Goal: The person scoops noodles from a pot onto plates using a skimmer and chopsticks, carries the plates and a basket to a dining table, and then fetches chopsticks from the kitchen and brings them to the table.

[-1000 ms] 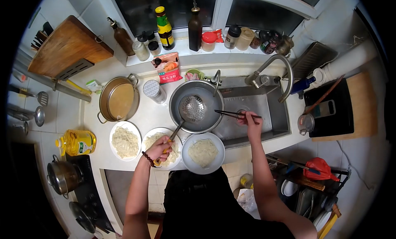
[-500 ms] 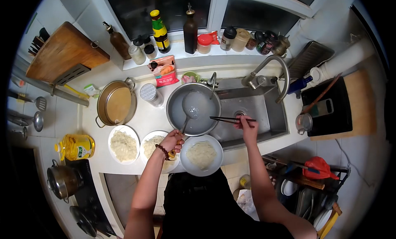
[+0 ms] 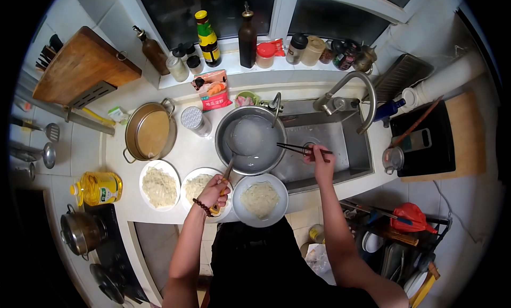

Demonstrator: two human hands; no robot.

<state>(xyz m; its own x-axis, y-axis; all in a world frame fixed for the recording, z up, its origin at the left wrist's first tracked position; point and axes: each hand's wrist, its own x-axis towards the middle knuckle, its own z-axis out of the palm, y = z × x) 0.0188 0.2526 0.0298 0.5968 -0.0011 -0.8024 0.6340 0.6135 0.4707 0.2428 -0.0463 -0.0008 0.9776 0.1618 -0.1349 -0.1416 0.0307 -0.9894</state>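
Note:
My left hand (image 3: pixel 215 191) is closed round the handle of a metal skimmer (image 3: pixel 246 138), whose round head lies in the cloudy water of a steel basin (image 3: pixel 219 155). In my right hand (image 3: pixel 322 161) are dark chopsticks (image 3: pixel 298 148), their tips just right of the basin's rim, over the sink. A plate of pale noodles (image 3: pixel 260 200) stands below the basin. Left of it, a second noodle plate (image 3: pixel 198 185) is partly hidden by my left hand. The third noodle plate (image 3: pixel 159 185) is farther left.
A two-handled pot (image 3: pixel 151 131) and a lidded shaker (image 3: pixel 196 122) stand left of the basin. The faucet (image 3: pixel 367 90) arches over the sink (image 3: pixel 362 148). An oil jug (image 3: pixel 100 188) is at the left. Bottles and jars line the windowsill.
The skimmer has gone lower into the water, which now looks cloudier. My left hand moved right and up, then back down and left. The chopsticks shifted slightly.

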